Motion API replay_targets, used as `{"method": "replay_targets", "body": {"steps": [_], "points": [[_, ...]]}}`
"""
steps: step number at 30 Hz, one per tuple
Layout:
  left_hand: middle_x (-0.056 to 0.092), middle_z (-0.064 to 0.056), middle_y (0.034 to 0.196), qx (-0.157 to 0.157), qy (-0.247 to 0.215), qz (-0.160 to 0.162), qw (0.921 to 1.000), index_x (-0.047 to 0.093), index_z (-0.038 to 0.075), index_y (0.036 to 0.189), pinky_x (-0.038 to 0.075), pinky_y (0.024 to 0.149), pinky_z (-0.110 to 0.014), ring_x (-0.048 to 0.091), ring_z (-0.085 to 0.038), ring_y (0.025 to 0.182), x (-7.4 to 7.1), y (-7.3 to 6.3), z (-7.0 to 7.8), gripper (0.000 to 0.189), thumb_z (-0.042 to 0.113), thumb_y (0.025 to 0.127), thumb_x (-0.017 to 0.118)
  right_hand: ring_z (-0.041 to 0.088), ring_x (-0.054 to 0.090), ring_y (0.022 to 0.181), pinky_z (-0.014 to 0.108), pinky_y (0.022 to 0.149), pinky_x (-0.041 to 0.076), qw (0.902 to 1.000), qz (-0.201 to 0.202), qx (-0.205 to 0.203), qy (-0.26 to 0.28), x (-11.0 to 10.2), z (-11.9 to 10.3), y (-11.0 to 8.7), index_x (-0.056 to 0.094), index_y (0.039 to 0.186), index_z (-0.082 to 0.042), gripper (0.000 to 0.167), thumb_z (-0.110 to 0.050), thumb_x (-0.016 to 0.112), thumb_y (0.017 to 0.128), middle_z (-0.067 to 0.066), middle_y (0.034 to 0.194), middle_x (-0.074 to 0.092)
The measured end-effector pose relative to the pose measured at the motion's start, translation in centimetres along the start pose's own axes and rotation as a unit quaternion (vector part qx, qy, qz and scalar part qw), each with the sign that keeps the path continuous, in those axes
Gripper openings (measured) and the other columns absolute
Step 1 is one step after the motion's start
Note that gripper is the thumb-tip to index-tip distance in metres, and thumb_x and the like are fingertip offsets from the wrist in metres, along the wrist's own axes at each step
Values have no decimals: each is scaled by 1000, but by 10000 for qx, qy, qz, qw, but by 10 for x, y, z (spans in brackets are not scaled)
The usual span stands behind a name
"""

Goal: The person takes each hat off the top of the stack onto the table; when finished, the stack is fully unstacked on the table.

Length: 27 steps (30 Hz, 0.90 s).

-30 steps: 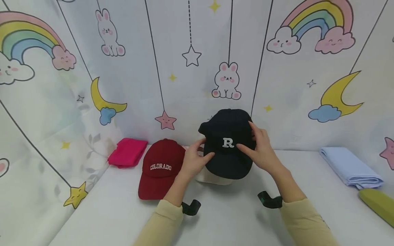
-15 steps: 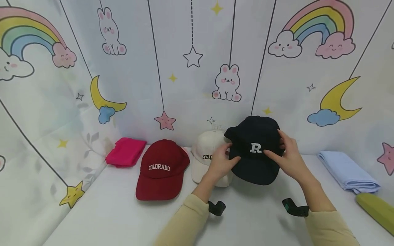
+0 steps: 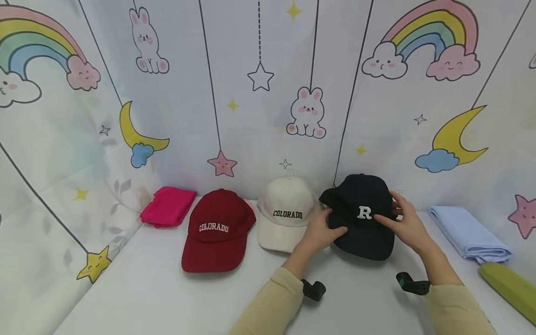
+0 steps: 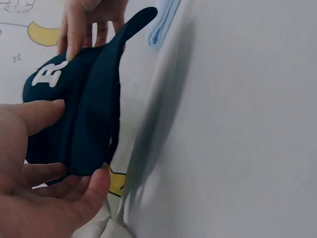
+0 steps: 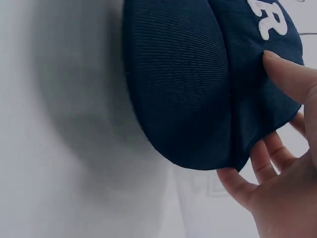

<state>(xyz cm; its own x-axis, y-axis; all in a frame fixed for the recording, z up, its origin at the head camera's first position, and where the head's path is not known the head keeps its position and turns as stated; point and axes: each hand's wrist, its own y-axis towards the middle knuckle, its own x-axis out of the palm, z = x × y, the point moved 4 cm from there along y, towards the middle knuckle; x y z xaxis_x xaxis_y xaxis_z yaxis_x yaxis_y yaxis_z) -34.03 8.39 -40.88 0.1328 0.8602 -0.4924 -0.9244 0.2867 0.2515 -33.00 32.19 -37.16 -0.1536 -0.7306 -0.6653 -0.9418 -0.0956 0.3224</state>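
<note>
A dark navy baseball cap point(image 3: 363, 242) with a white R on its front is held between both hands, brim toward the viewer. My left hand point(image 3: 320, 231) grips its left side, thumb on the front and fingers under the edge, as the left wrist view shows at the crown and brim point(image 4: 94, 114). On the other side my right hand point(image 3: 408, 225) pinches the cap, its thumb beside the letter and its fingers behind the edge. In the right wrist view a shadow lies beside the brim point(image 5: 178, 89). A cream cap point(image 3: 286, 209) lettered COLORADO sits just left of the left hand.
Left of the cream cap stands a dark red COLORADO cap point(image 3: 215, 232), with a folded bright pink cloth point(image 3: 169, 206) behind it. At the right lie a folded light blue cloth point(image 3: 469, 232) and a green object point(image 3: 508, 288). A printed curtain point(image 3: 259, 121) backs the white table point(image 3: 167, 298).
Both hands have carried the navy cap rightward and then lower, from in front of the cream cap to its right. The cream cap has come into view.
</note>
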Motion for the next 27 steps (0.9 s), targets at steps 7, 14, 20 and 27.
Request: {"method": "replay_targets", "body": {"steps": [7, 14, 20, 27], "points": [[53, -16, 144, -481, 200, -515, 9973, 47, -1, 147, 43, 106, -32, 51, -24, 132, 14, 0, -9, 74, 35, 90, 76, 55, 43, 120, 68, 92, 41, 9992, -320, 229, -50, 8, 21, 4, 20, 154, 9, 84, -28, 69, 98, 35, 133, 40], [51, -12, 148, -806, 288, -920, 9921, 44, 4, 151, 44, 106, -35, 50, -22, 133, 4, -9, -9, 77, 43, 91, 73, 58, 36, 127, 73, 98, 35, 9976, -626, 301, 22, 19, 29, 4, 8, 156, 9, 98, -32, 72, 95, 38, 143, 28], [51, -11, 148, -839, 35, -1069, 9907, 41, 4, 153, 49, 100, -37, 56, -25, 128, -19, -25, -16, 78, 43, 92, 71, 60, 19, 135, 76, 104, 24, 9955, -770, 501, -243, 33, 29, 4, -8, 157, 5, 122, -37, 82, 85, 42, 152, 10], [45, -6, 154, -399, -41, -1180, 9922, 38, 9, 155, 49, 101, -36, 56, -24, 128, -48, -40, -13, 77, 39, 93, 73, 62, 14, 136, 76, 105, 21, 9966, -512, 418, -492, 40, 27, 7, -10, 157, 4, 130, -33, 87, 79, 44, 151, 6]]}}
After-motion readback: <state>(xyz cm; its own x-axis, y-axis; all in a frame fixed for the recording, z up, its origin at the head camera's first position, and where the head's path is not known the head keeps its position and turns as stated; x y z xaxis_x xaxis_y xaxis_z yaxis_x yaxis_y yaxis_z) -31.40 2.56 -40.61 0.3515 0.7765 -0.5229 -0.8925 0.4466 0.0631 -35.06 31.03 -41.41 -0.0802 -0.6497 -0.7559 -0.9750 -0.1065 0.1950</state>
